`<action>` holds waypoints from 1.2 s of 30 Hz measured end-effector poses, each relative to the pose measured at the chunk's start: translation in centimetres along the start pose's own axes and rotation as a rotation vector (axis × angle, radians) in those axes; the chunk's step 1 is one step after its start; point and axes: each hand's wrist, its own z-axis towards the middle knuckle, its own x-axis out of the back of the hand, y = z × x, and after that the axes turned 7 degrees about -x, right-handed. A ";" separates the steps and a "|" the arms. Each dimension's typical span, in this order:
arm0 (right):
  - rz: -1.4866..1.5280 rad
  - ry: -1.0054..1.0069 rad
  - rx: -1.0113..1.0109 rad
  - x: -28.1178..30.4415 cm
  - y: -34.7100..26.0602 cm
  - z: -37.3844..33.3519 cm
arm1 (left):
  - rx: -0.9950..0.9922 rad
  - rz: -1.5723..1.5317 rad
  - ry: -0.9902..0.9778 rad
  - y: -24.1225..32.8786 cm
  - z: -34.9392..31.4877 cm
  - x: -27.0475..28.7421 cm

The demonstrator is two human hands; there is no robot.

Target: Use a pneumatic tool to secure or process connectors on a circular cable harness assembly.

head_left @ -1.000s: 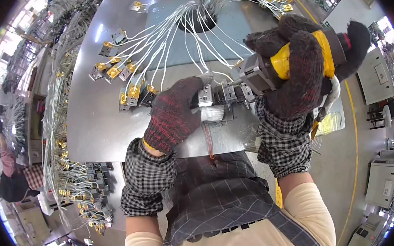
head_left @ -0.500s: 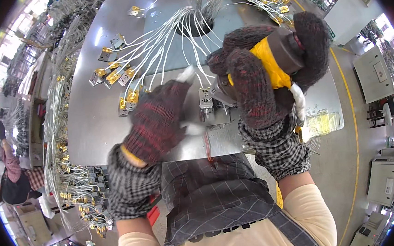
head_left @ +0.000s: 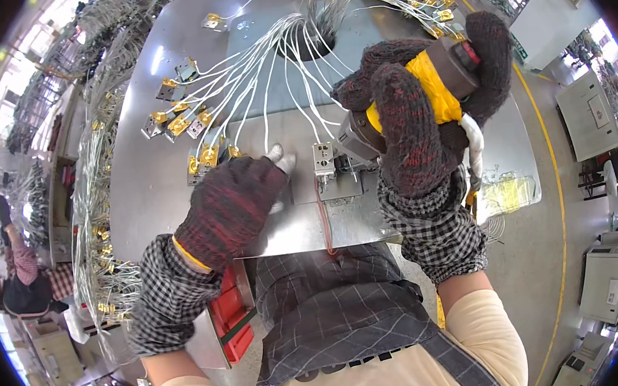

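While right fingers (head_left: 397,117) stay clamped on the screwdriver (head_left: 418,97), left fingers (head_left: 250,179) withdrew, loosely apart.

A metal worktable (head_left: 150,198) is lying across the middle. On its far part, white wires (head_left: 255,66) are fanning out of a round hole (head_left: 304,44) toward brass-tipped connectors (head_left: 180,120). A red bin (head_left: 228,315) is sitting under the table's near edge. Grey machines (head_left: 602,279) are standing well right of the table.
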 end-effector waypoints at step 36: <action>-0.060 0.021 0.271 0.2 1.3 0.1 | 0.469 -0.630 0.208 1.2 4.5 -3.5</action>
